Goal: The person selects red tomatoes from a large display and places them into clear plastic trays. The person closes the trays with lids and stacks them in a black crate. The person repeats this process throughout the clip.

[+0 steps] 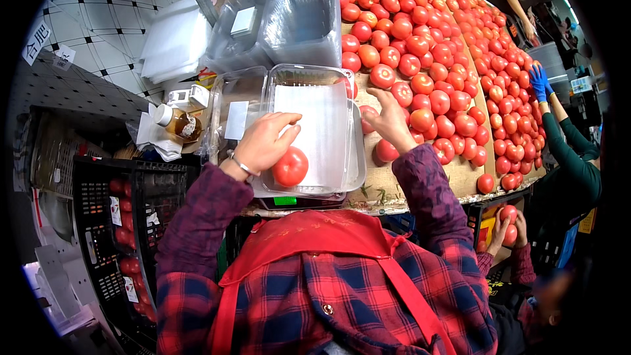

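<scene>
A clear plastic clamshell container (315, 133) with a white liner sheet lies before me on a scale (315, 202) with a lit green display. One red tomato (291, 166) sits in its near left corner. My left hand (268, 143) is over the container's left side, just above that tomato, fingers apart, gripping nothing. To the right of the container, my right hand (393, 121) reaches over the table with fingers spread, close to several loose tomatoes (382, 76). Another tomato shows partly at the container's far right corner. No tomato is clearly in my right hand.
Stacked clear containers (300, 19) stand behind. A large tomato pile (429, 69) spreads to the right, split by a wooden divider (475, 74). A jar (178, 122) is at left, above black crates (138, 167). Other people's hands, one pair blue-gloved (541, 83), handle tomatoes at right.
</scene>
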Demonstrator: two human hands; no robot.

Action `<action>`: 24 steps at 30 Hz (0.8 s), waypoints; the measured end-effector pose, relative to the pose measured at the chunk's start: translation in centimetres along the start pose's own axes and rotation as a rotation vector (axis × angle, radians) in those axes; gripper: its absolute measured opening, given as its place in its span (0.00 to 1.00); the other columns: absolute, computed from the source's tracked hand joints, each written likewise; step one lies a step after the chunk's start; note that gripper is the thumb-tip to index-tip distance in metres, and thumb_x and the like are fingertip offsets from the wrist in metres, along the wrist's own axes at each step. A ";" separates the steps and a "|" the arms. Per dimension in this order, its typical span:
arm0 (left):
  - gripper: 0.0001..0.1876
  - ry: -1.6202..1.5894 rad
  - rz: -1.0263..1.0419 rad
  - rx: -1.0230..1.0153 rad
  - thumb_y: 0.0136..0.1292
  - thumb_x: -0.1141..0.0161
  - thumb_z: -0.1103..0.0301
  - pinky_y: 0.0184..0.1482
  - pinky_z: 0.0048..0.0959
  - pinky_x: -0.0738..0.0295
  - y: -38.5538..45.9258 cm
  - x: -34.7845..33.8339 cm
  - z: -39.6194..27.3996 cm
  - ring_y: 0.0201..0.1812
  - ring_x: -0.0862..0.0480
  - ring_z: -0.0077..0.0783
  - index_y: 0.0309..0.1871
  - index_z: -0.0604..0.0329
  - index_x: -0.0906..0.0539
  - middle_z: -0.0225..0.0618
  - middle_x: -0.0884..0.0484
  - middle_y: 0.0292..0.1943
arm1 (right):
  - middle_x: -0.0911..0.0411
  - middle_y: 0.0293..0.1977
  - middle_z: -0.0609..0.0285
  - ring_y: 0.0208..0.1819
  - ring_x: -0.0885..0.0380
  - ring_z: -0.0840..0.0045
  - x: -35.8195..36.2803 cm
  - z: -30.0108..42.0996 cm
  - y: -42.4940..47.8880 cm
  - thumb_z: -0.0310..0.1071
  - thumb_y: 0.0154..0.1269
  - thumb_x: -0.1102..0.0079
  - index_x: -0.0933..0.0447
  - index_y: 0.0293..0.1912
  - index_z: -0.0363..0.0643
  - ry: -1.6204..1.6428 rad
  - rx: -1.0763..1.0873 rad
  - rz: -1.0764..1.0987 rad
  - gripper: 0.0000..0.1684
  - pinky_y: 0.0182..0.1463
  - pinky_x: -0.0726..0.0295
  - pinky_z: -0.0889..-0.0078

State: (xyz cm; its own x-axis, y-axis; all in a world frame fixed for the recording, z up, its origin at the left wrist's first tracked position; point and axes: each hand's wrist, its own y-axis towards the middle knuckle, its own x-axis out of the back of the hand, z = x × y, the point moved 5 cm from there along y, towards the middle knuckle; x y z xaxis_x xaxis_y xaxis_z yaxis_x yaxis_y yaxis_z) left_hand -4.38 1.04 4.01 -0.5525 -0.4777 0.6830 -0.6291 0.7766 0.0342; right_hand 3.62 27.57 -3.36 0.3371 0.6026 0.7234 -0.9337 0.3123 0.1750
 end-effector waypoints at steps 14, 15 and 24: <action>0.34 0.440 0.077 -0.023 0.47 0.27 0.54 0.67 0.69 0.53 -6.3 -3.7 -0.4 0.67 0.33 0.43 0.59 0.49 0.23 0.40 0.30 0.64 | 0.27 0.58 0.55 0.56 0.25 0.71 1.0 -1.5 -1.3 0.41 0.63 0.39 0.36 0.65 0.38 1.435 -0.465 0.250 0.34 0.59 0.24 0.67; 0.34 0.448 0.074 -0.037 0.47 0.27 0.54 0.66 0.71 0.53 -6.1 -3.8 -0.6 0.67 0.33 0.43 0.60 0.49 0.23 0.40 0.30 0.64 | 0.27 0.58 0.55 0.56 0.25 0.72 2.0 -0.4 -1.3 0.40 0.63 0.39 0.37 0.66 0.37 1.295 -0.330 0.203 0.35 0.60 0.25 0.68; 0.36 0.482 0.061 0.037 0.46 0.29 0.50 0.66 0.68 0.52 -6.0 -4.8 1.0 0.61 0.27 0.42 0.61 0.48 0.24 0.39 0.27 0.60 | 0.29 0.54 0.49 0.57 0.27 0.58 0.5 12.5 -6.5 0.41 0.48 0.27 0.30 0.58 0.39 0.340 0.370 0.251 0.37 0.61 0.28 0.60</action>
State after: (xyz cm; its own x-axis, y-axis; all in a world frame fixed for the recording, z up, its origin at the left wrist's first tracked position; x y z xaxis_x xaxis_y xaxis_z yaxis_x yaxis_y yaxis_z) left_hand 1.50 -1.74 -0.17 -0.2783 -0.1801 0.9434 -0.6270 0.7781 -0.0365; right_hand 8.38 16.68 4.24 0.0622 0.8472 0.5277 -0.9496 -0.1125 0.2926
